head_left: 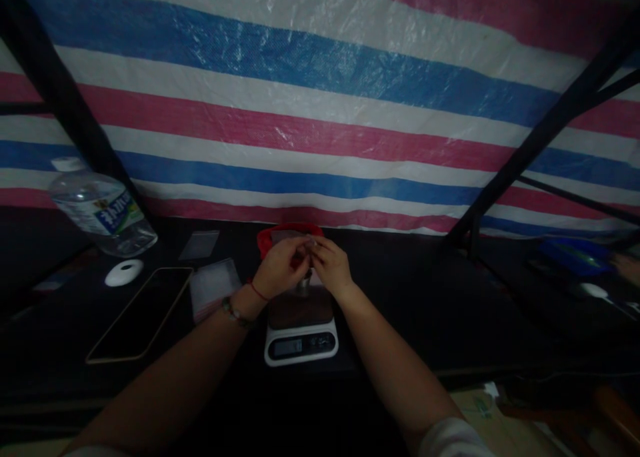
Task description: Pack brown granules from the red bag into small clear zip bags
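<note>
My left hand point(281, 268) and my right hand point(332, 266) meet above the far end of a white digital scale point(301, 358). The fingertips of both are pinched together around something small, partly clear, too dark and covered to name. Below the fingers, a small shiny metallic object point(304, 284) stands on the scale's dark plate point(300, 313). Just behind my hands sits a red container point(263, 245), partly hidden by my left hand. The display of the scale is too dim to read.
Left of the scale lie a stack of clear plastic bags point(214, 285), a single bag point(199, 245), a phone point(143, 317), a white oval object point(124, 273) and a large bottle point(105, 210). At far right, another person's hand point(627, 268) is near a blue object point(575, 255) and white spoon-like item point(595, 290).
</note>
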`<control>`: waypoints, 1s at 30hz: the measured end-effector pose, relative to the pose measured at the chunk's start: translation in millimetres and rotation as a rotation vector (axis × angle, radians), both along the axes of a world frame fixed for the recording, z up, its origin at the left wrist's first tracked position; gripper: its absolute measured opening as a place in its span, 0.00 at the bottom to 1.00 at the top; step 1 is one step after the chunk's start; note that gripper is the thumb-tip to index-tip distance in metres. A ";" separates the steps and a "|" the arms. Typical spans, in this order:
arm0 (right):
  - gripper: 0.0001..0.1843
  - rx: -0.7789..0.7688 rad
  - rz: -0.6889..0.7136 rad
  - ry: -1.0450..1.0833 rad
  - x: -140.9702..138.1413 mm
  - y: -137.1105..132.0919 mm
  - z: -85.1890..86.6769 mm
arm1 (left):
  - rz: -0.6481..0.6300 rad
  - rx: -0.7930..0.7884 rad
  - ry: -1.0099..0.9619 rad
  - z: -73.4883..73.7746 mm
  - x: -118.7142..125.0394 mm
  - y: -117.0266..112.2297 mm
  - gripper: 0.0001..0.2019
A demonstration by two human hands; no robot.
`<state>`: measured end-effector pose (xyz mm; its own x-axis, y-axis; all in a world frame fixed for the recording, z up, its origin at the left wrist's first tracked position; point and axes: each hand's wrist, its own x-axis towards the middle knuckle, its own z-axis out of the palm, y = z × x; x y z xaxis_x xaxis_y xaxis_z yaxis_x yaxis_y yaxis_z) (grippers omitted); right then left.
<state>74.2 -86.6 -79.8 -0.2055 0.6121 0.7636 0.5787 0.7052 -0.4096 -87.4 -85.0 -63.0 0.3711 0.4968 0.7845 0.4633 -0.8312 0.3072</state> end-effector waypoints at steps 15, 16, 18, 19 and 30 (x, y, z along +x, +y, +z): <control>0.16 -0.082 0.034 0.021 -1.9 -1.9 5.7 | 0.059 0.113 0.391 19.6 -26.0 10.2 0.28; 0.14 -0.082 0.046 0.004 -2.2 -1.9 5.4 | 0.051 0.104 0.387 20.5 -25.6 9.9 0.28; 0.10 -0.081 0.077 -0.021 -2.9 -1.5 5.0 | 0.030 0.077 0.375 22.3 -24.8 9.0 0.25; 0.08 -0.080 0.086 -0.019 -2.8 -1.1 5.0 | 0.025 0.063 0.366 23.3 -24.8 8.8 0.24; 0.31 -0.419 0.253 -0.067 22.0 -1.4 17.4 | 0.153 -0.195 0.231 17.7 -46.4 33.4 0.19</control>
